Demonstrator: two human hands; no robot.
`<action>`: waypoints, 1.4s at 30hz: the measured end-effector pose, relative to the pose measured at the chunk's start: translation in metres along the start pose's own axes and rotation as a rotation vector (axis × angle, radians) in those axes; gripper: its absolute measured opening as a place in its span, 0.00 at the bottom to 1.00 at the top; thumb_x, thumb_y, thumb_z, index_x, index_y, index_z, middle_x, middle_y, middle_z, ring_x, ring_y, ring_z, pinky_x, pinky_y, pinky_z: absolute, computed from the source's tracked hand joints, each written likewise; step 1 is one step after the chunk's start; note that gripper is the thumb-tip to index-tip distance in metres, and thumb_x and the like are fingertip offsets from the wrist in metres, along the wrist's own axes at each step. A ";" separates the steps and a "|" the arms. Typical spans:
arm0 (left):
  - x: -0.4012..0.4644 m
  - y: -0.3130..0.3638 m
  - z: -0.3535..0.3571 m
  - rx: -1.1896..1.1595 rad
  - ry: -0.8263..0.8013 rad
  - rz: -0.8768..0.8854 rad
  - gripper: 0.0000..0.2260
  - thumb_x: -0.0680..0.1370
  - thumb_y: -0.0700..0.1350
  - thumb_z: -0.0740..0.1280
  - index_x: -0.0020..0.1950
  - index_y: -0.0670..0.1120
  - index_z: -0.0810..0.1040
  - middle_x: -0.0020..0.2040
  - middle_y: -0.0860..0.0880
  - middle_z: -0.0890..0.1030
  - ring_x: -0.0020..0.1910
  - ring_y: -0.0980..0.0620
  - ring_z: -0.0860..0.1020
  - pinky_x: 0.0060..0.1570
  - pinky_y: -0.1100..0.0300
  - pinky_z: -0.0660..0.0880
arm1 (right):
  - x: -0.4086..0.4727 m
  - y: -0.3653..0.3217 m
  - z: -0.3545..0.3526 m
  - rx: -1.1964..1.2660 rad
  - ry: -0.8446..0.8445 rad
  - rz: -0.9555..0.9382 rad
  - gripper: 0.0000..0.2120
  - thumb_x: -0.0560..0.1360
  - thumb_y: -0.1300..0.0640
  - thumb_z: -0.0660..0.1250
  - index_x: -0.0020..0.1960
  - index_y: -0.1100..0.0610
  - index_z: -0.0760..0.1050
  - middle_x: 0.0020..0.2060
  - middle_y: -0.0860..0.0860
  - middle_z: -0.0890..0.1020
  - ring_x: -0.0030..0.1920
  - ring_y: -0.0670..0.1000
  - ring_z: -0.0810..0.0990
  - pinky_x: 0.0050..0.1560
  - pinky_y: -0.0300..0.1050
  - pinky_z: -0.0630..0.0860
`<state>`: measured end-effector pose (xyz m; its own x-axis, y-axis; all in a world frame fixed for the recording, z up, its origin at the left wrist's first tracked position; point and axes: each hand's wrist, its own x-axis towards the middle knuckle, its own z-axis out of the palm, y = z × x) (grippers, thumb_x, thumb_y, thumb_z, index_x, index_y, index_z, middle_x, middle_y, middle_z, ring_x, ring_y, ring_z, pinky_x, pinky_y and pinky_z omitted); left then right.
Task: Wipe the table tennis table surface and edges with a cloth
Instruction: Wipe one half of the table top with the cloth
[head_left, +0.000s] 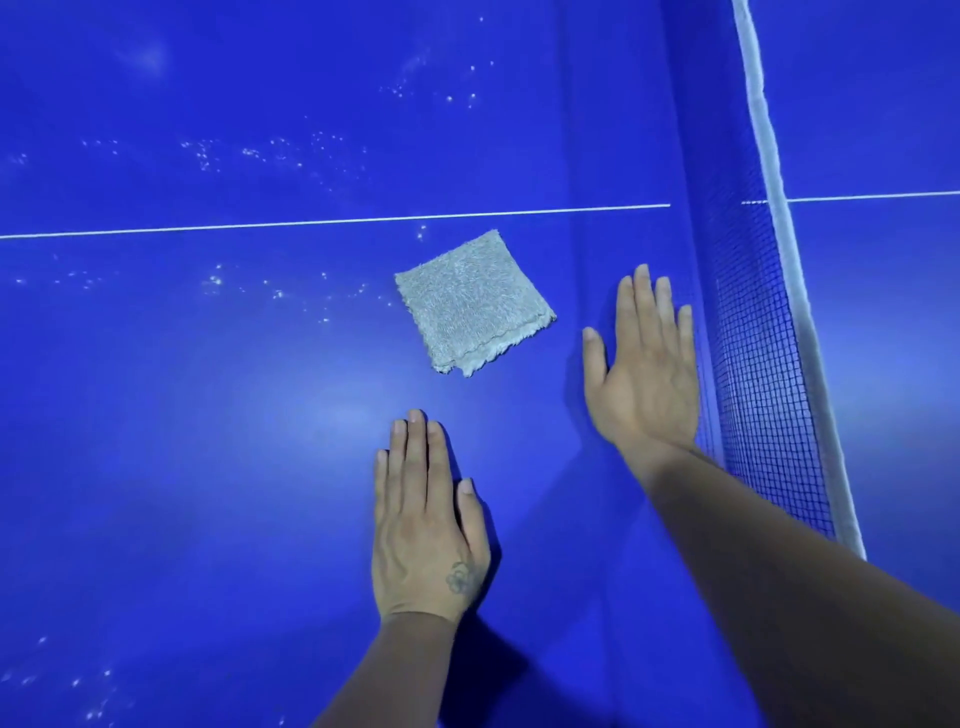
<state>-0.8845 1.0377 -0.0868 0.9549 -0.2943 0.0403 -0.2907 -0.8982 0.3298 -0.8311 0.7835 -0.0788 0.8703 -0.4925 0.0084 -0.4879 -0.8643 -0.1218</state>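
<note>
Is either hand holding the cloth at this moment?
No, the folded cloth lies alone on the table, while the left hand and the right hand rest flat beside it.

Games room: blue table tennis table (208, 467), net (753, 364)

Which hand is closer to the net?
The right hand, flat beside the net. The left hand lies farther away, below the cloth.
</note>
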 end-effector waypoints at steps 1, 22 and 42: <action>0.000 0.000 -0.001 -0.005 -0.009 -0.007 0.29 0.85 0.47 0.56 0.85 0.38 0.61 0.87 0.43 0.57 0.87 0.45 0.52 0.84 0.40 0.55 | 0.000 0.000 0.000 -0.003 -0.006 -0.001 0.33 0.87 0.41 0.46 0.86 0.57 0.51 0.87 0.50 0.49 0.86 0.52 0.45 0.85 0.58 0.49; 0.178 0.070 0.038 0.050 0.063 0.051 0.31 0.88 0.55 0.48 0.88 0.41 0.54 0.88 0.43 0.54 0.87 0.43 0.49 0.85 0.40 0.46 | 0.005 0.005 0.009 -0.003 0.041 -0.024 0.34 0.86 0.40 0.46 0.86 0.58 0.54 0.86 0.51 0.53 0.86 0.53 0.49 0.85 0.57 0.50; 0.254 0.045 0.021 0.119 -0.051 0.070 0.32 0.83 0.54 0.46 0.88 0.47 0.53 0.88 0.39 0.50 0.87 0.37 0.46 0.85 0.41 0.43 | 0.007 0.006 0.011 0.014 0.092 -0.031 0.31 0.86 0.45 0.50 0.85 0.59 0.59 0.85 0.52 0.57 0.85 0.55 0.53 0.84 0.59 0.52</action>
<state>-0.6564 0.9160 -0.0819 0.9284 -0.3714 0.0105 -0.3649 -0.9061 0.2140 -0.8277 0.7759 -0.0907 0.8748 -0.4732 0.1034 -0.4592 -0.8782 -0.1342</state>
